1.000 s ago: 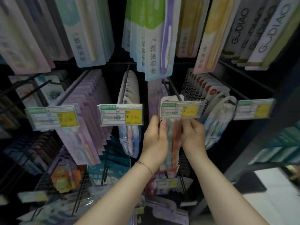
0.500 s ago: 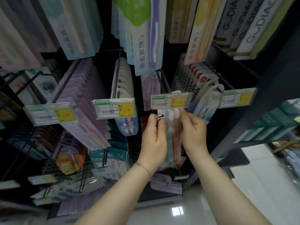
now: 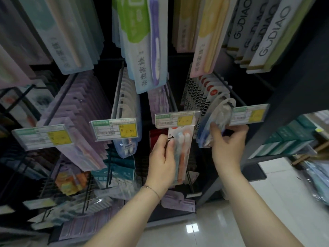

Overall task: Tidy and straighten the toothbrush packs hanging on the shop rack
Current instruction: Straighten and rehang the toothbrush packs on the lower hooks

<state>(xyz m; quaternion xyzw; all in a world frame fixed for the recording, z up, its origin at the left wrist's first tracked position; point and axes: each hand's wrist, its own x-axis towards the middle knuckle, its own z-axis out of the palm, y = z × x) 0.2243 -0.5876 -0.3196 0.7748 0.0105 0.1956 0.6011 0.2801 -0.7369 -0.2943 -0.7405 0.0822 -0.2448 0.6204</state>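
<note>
Dark rack (image 3: 293, 86) loomed; left hand (image 3: 162, 164) pinched the orange-blue pack (image 3: 183, 150), right hand (image 3: 227, 147) gripped the clear pack (image 3: 209, 127); lower rows (image 3: 74, 211) beneath the fingers (image 3: 160, 141) lay jumbled, unstraightened.

Twin-brush pack (image 3: 181, 150) (blue + orange) hangs near upright at ctr; clear blister pack (image 3: 211, 127) just right, tilted.

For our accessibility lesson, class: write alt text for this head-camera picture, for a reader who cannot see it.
A person's left hand pinches a hanging pack of two toothbrushes while the right hand grips a clear pack on the next hook to its right. Yellow price tags front a dark rack crowded with more packs.
</note>
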